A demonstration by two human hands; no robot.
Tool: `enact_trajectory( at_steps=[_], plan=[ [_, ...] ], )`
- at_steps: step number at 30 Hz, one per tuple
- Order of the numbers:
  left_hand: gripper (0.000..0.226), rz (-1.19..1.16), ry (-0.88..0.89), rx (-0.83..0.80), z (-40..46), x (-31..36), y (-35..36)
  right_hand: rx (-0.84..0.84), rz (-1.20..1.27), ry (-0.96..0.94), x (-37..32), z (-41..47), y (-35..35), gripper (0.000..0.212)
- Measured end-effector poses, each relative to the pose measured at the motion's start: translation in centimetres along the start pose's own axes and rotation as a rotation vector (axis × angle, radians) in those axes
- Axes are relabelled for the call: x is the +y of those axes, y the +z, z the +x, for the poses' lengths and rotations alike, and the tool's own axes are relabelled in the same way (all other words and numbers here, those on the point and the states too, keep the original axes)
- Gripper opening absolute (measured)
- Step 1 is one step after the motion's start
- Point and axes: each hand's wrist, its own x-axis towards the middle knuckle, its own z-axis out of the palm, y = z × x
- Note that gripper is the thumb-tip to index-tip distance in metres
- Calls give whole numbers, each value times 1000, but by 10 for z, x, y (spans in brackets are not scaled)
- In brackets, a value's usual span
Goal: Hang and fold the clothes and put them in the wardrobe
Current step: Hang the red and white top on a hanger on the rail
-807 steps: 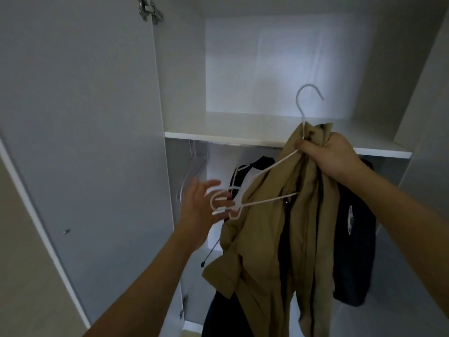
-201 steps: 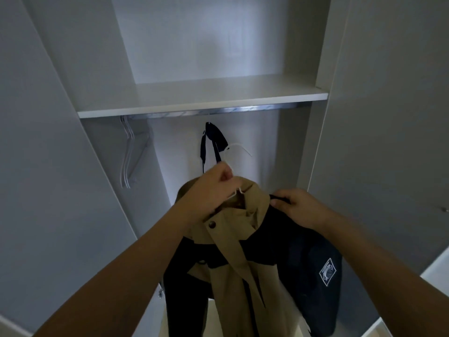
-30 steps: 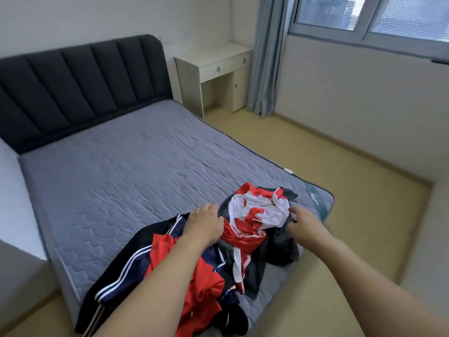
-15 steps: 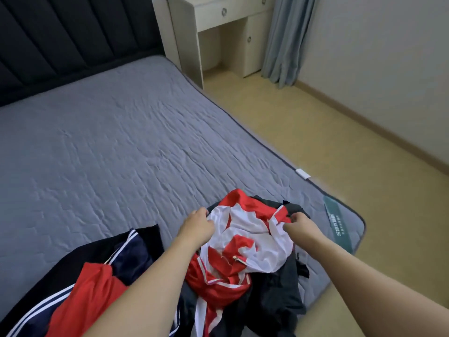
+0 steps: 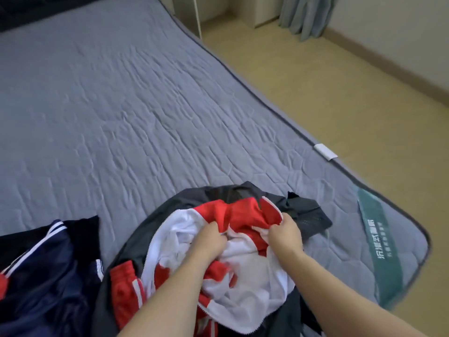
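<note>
Both hands have moved closer together now: left hand (image 5: 209, 240) and right hand (image 5: 284, 235) bunch the crumpled red-and-white zip jacket (image 5: 245, 259) in curled fingers. It sits on a dark grey garment (image 5: 305, 210) at the quilted grey mattress (image 5: 121, 105)'s near right corner.

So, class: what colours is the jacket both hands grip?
Red and white jacket, seen in the head view.

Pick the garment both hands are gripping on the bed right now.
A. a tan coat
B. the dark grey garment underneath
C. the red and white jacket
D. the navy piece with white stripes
C: the left hand and right hand both bunch the red and white jacket, which lies atop the dark grey garment.
</note>
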Motion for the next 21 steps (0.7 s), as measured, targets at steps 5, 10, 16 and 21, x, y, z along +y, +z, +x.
enact_trajectory(
  at_steps=[5,10,16,21],
  plan=[
    [25,-630,-234,268,-108,7,-104,-218,351,-33,-100,-82,-28,29],
    [18,-744,-89,702,-291,31,-266,-348,290,-300,-247,-226,-78,22],
    [31,-891,43,1160,-505,29,-416,-432,131,-931,-393,-415,-93,30],
    [31,-787,122,1519,-653,14,-517,-475,349,-1072,-453,-570,-64,12]
  ],
)
